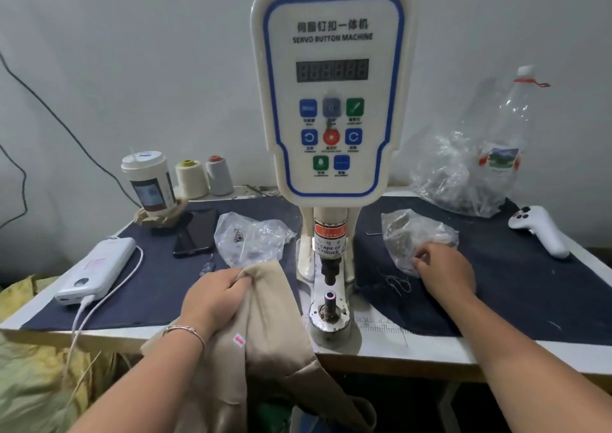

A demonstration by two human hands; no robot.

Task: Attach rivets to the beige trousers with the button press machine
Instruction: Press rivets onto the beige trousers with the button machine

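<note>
Fetching a rivet: beige trousers bunched at table edge, just left of press die, left hand gripping them. Right hand pinches the rivet bag. Take one piece; keep fingers clear of the punch.

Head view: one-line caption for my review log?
Left hand grips beige trousers beside the press; right hand reaches into a plastic bag.

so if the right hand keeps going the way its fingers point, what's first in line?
The right hand points up-left with its fingers already at the clear plastic bag, so the bag comes first.
</note>
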